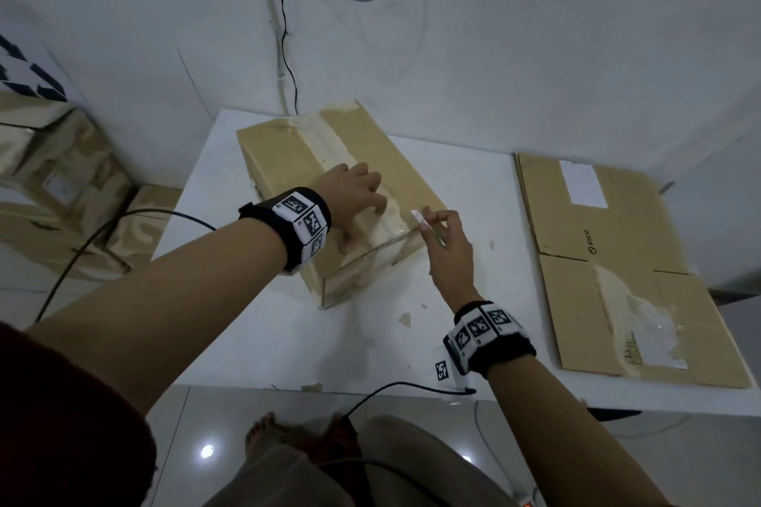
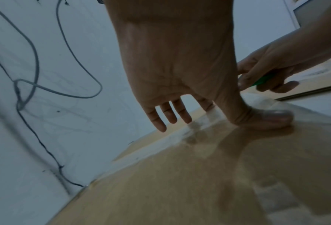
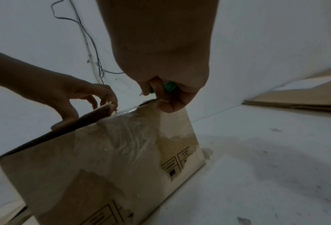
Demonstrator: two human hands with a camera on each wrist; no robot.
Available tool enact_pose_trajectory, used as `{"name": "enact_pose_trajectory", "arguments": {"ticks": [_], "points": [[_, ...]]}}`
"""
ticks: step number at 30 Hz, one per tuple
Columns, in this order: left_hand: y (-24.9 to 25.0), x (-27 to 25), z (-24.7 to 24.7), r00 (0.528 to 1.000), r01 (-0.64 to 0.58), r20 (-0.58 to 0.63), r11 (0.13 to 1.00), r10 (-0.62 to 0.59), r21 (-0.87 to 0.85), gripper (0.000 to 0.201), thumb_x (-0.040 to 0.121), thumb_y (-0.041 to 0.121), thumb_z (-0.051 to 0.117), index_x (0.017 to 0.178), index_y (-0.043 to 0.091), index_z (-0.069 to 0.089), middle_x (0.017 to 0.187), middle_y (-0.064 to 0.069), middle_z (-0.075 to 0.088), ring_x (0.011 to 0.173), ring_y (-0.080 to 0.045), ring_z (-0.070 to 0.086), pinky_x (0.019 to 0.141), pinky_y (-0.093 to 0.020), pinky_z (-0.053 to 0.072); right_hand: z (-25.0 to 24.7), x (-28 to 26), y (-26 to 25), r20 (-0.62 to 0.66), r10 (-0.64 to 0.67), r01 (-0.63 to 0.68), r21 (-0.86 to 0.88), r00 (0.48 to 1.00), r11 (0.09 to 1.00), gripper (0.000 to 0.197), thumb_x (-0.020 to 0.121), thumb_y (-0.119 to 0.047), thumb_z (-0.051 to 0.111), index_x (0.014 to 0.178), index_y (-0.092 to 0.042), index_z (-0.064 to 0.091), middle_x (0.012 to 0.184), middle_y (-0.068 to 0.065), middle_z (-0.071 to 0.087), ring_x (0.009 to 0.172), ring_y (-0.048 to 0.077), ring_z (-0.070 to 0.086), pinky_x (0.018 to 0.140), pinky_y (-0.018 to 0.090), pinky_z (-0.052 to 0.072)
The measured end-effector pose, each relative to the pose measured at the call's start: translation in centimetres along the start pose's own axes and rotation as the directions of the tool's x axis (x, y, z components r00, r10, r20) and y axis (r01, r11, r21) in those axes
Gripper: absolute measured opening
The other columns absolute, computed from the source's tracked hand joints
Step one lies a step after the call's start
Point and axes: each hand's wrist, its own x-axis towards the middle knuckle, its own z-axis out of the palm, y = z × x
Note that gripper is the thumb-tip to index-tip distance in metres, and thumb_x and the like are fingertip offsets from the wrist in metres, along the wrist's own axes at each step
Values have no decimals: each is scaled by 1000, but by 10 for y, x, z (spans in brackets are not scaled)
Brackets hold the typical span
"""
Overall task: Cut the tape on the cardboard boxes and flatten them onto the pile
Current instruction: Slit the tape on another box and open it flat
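Head view: the box stands at the table centre, closed, contents hidden. The left hand presses flat on its lid, fingers spread straight. The right hand pinches a green-handled cutter at the tape on the near edge. Judged advice: keep the blade shallow and cut away from the bracing hand. The pile of flattened cardboard lies at 3 o'clock, well apart.

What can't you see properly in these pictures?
- Cutter: right wrist view, only a green bit shows; the right hand wraps it, blade hidden.
- Inside the box: all views, closed flaps and the left hand cover it.
- Box print: too small, dim.
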Motion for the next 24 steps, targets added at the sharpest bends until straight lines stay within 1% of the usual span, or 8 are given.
{"name": "enact_pose_trajectory", "arguments": {"ticks": [2,4,6,9,14,19,22,24], "points": [[-3,-4,4,993,119,24,985,-117,-124,62,75,72,55,119,29,56,127,-2,40,118,-22,35,91,-34,35,6,-5,2,26,0,0,7,1000,1000,13,97,-38,58,95,-29,50,107,-29,66,103,-1,64,73,35,51],[0,-8,10,969,247,40,936,-245,-252,70,74,81,39,105,24,64,117,-3,42,114,-22,37,87,-37,41,13,-9,1,69,-35,35,-9,997,999,7,99,-29,55,97,-26,49,105,-35,63,101,-11,61,80,32,51],[3,-12,20,937,322,-11,878,-348,-355,58,80,69,51,98,16,66,112,-5,43,109,-24,39,85,-39,45,21,-12,0,93,-47,52,-49,995,997,5,100,-26,53,99,-24,48,104,-39,62,97,-12,61,84,33,51],[10,-19,31,867,388,-115,802,-485,-454,32,82,34,57,94,6,66,116,-11,42,109,-29,40,83,-40,47,28,-13,-1,107,-65,78,-112,992,991,6,101,-31,51,99,-28,47,109,-37,62,99,0,65,85,41,55],[21,-15,40,774,581,11,704,-633,-408,17,90,22,48,80,9,48,125,-25,49,130,-40,29,89,-39,38,32,-14,-7,141,-95,115,-144,985,983,6,101,-32,50,99,-28,46,123,-31,61,99,-15,57,79,37,57],[23,-7,47,732,633,138,590,-667,-502,17,94,21,47,85,6,47,135,-39,37,138,-47,13,100,-47,34,31,-13,-5,147,-104,127,-164,984,978,6,101,-31,50,99,-27,46,126,-31,60,100,-15,57,78,36,57],[17,-4,35,698,686,275,508,-661,-521,25,93,14,46,105,-6,56,135,-39,38,137,-52,10,113,-50,18,32,-15,-3,148,-112,136,-164,983,977,6,102,-31,49,100,-27,46,123,-33,60,93,-17,57,76,37,57],[13,-2,22,683,695,317,451,-658,-560,38,91,9,47,123,-12,45,143,-43,20,139,-52,7,116,-50,15,33,-16,-3,141,-110,134,-167,984,977,6,102,-31,49,99,-28,45,115,-35,61,90,-14,58,76,40,57]]}}
